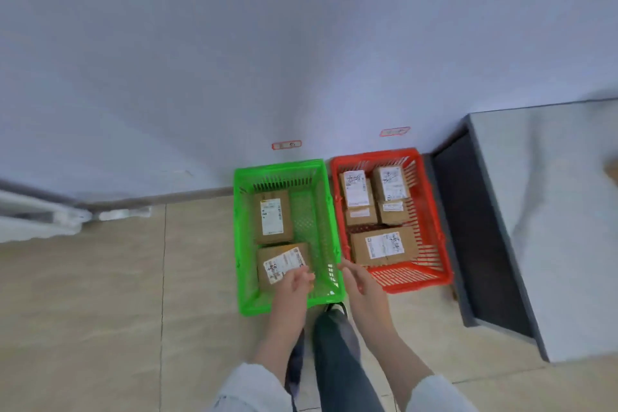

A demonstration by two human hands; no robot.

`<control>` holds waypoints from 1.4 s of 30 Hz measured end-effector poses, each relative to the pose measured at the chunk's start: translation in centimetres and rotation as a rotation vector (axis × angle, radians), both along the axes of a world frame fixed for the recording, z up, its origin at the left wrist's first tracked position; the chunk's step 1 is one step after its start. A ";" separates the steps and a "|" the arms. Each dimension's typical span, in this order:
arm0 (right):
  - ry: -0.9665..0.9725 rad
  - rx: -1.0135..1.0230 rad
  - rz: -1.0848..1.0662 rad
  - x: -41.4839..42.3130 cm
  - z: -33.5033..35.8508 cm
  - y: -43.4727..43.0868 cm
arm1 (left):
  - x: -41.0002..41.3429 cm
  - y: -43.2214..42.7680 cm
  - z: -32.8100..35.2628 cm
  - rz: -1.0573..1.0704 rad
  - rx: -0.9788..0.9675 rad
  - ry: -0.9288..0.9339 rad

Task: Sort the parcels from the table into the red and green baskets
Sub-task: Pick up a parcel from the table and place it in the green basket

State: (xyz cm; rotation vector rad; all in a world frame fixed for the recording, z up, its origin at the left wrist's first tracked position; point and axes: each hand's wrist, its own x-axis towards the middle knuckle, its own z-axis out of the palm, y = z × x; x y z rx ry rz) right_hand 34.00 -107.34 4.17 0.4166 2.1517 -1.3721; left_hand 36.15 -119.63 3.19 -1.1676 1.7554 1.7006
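Lower centre, the left hand [294,281] lies over the near right corner of the front parcel [276,262] in the green basket [244,244], fingers loosely curled; whether it grips is unclear. The right hand [359,284] hangs relaxed and empty at the red basket's [441,244] near left corner.

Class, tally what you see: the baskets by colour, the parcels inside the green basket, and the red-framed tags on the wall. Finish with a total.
Green basket: 1
Red basket: 1
Parcels in the green one: 2, far parcel and near parcel
Wall tags: 2
Total: 6
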 end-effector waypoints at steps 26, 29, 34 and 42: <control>0.335 -0.308 -1.149 8.1 20.6 52.3 | -1.2 54.8 20.4 -0.597 0.293 0.306; 0.320 -0.316 -1.198 7.9 20.6 57.3 | -1.8 59.4 20.6 -0.625 0.255 0.318; 0.284 -0.348 -1.218 5.9 19.8 63.7 | -4.0 66.0 19.7 -0.656 0.195 0.319; 0.199 -0.327 -1.150 -2.6 17.3 76.1 | -12.3 78.2 16.2 -0.591 0.185 0.236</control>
